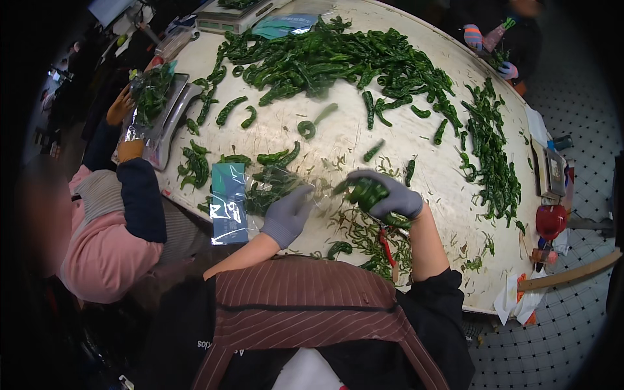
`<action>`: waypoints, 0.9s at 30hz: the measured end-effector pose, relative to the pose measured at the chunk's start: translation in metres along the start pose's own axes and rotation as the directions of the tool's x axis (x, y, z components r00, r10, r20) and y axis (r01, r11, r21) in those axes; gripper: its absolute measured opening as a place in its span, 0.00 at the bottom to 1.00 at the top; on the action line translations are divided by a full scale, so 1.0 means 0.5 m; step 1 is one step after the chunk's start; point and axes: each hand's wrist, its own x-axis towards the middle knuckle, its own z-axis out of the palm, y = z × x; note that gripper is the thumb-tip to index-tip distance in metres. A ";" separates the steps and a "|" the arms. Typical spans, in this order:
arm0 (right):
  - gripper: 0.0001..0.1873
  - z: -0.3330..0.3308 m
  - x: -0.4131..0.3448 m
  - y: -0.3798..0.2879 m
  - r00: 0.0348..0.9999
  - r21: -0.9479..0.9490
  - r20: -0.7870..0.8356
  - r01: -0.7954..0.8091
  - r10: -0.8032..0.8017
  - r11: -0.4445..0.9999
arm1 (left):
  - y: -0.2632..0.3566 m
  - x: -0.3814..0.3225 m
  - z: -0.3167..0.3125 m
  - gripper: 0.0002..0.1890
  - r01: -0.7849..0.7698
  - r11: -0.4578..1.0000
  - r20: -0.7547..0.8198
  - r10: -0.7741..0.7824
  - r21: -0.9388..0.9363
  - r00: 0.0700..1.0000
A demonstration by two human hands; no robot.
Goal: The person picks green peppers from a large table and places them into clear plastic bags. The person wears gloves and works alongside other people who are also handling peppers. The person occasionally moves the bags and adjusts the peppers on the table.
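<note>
My left hand (288,214), in a grey glove, grips the mouth of a clear plastic bag (317,195). The bag has a blue-green printed panel (228,204) that bears writing, and green peppers (265,192) show inside it. Just right of the bag's mouth, my gloved right hand (402,192) is closed around several green peppers (364,194), slightly blurred. Below that hand, red-handled snips (386,246) lie among cut pepper stems (356,226). A loose curved pepper (340,249) rests near my apron.
A large heap of peppers (341,61) spreads across the table (273,134), with another pile (492,146) to the right. At left, a co-worker's gloved hands (130,148) handle a filled bag (152,95) over a scale (178,122). Another person's striped gloves (508,70) appear top right.
</note>
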 end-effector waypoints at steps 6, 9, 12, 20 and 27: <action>0.38 0.048 0.111 0.072 0.988 -0.487 0.086 -0.069 0.126 0.870 | 0.015 -0.015 0.010 0.19 -0.196 0.980 -0.102 0.198 0.029 0.975; 0.39 0.070 0.154 0.097 0.975 -0.689 0.010 -0.154 0.222 0.709 | 0.021 -0.025 0.002 0.20 -0.240 0.966 -0.120 0.251 0.093 0.961; 0.39 0.136 0.165 0.120 0.989 -0.824 0.004 -0.080 0.146 0.561 | 0.019 -0.030 -0.010 0.20 -0.193 0.975 -0.174 0.210 0.111 0.962; 0.31 0.240 0.099 0.149 0.895 -0.723 -0.164 0.176 -0.414 0.668 | 0.006 -0.024 -0.016 0.16 -0.294 0.953 -0.394 0.298 0.071 0.869; 0.32 0.161 0.165 0.181 0.973 -0.423 -0.223 -0.037 -0.064 0.905 | 0.023 -0.044 -0.027 0.17 -0.521 0.785 0.080 0.527 0.336 0.846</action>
